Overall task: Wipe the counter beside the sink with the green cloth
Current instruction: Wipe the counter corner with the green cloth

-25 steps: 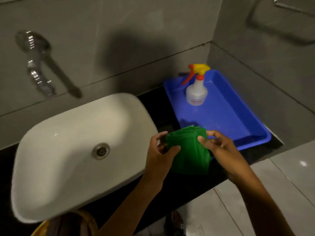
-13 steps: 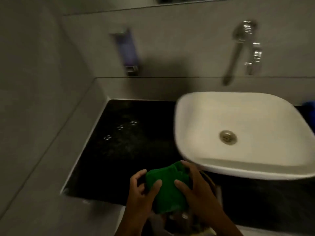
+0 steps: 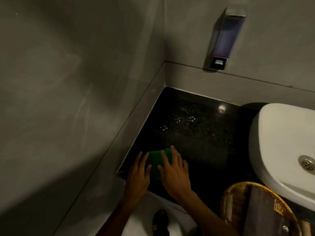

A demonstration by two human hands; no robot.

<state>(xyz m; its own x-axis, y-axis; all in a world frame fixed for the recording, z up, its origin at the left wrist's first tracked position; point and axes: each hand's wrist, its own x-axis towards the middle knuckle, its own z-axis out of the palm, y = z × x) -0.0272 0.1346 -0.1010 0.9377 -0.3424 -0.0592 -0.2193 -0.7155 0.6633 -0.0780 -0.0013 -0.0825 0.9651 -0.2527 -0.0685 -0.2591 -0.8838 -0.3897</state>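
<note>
Green cloth [image 3: 157, 163]: soft, light, folded pad on black bench [image 3: 196, 133]; my left hand [image 3: 139, 174] and right hand [image 3: 175, 172] press it flat, fingers spread; best held by palm pressure.

Folded green cloth [image 3: 156, 161] lies flat on black counter [image 3: 196, 133] (near-left corner)

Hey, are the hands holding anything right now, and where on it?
The green cloth, pressed flat on the black counter. The left hand lies on its left edge, the right hand on its right side. Neither hand is closed around it.
</note>
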